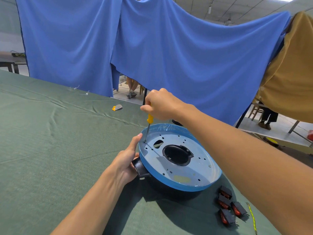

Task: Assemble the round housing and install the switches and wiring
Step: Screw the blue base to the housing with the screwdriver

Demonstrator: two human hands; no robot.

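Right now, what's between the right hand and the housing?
Head view: the yellow screwdriver, gripped by the right hand, its tip on the housing plate.

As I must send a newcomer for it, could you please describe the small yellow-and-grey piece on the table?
On the green-clothed table, look beyond the round blue housing towards the blue curtain. The piece lies alone there, left of the yellow-handled screwdriver. It is small, part yellow and part grey, unlike the black-and-red switches on the near side.
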